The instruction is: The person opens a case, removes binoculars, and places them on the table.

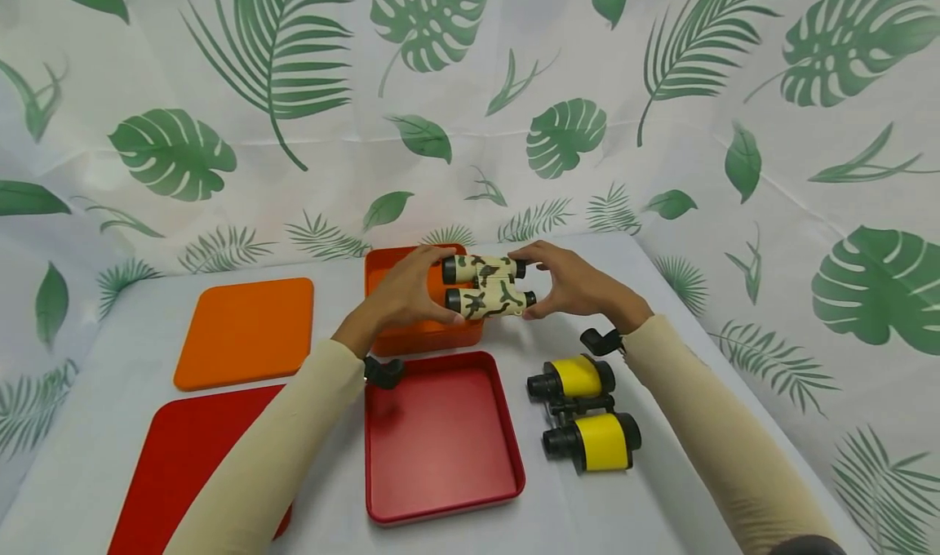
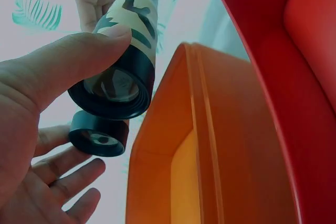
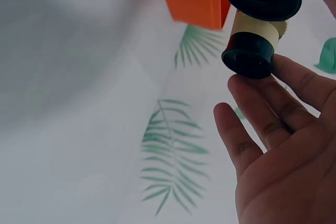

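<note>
Both hands hold camouflage-patterned binoculars (image 1: 494, 298) between them, raised over the right side of the orange box (image 1: 426, 341). My left hand (image 1: 406, 290) grips the wider lens end, its thumb on the near barrel in the left wrist view. At the eyepiece end, my right hand (image 1: 580, 281) pinches the binoculars with thumb and fingers. In the right wrist view, fingertips (image 3: 244, 85) touch a black eyepiece. Yellow-and-black binoculars (image 1: 604, 441) lie on the table below the right forearm.
A red open box (image 1: 444, 510) stands in front of the orange one. To the left lie a flat orange lid (image 1: 246, 333) and a red lid (image 1: 187, 449), partly covered by the left sleeve. A leaf-patterned cloth (image 1: 470, 114) hangs behind the white table (image 1: 338, 490).
</note>
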Demonstrator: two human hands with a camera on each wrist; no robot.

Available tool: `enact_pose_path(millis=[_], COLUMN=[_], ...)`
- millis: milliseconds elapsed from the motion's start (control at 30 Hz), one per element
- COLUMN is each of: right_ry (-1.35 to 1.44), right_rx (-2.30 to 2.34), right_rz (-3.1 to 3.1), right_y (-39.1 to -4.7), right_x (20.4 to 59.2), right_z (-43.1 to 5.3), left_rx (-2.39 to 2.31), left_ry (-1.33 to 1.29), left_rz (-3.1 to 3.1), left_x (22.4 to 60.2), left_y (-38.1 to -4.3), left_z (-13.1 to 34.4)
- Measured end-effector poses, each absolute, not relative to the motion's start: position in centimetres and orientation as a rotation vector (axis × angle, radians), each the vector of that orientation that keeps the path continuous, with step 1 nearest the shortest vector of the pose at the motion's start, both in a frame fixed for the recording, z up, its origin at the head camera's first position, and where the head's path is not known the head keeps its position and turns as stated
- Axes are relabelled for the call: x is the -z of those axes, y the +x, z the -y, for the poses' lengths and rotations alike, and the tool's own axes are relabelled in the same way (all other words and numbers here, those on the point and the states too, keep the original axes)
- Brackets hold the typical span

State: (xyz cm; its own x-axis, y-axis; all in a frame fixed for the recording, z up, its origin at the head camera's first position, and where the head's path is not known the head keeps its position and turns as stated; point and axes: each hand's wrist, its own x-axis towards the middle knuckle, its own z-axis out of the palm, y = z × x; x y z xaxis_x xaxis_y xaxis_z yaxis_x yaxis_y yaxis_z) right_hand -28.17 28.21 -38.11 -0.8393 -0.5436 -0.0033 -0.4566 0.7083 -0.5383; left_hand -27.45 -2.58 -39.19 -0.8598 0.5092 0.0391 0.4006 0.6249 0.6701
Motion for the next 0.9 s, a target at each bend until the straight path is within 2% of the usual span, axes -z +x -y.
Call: enact_pose_path(millis=[900], right_ry=[-0.693], right_rx=[0.849], right_rz=[-2.762], right_y=[-27.6], right_x=[38.8], right_z=[-34.3], left_rx=[-0.957], left_ry=[0.861], left_rz=[-2.705], left_x=[39.4], left_y=[-28.4], left_z=[-3.7])
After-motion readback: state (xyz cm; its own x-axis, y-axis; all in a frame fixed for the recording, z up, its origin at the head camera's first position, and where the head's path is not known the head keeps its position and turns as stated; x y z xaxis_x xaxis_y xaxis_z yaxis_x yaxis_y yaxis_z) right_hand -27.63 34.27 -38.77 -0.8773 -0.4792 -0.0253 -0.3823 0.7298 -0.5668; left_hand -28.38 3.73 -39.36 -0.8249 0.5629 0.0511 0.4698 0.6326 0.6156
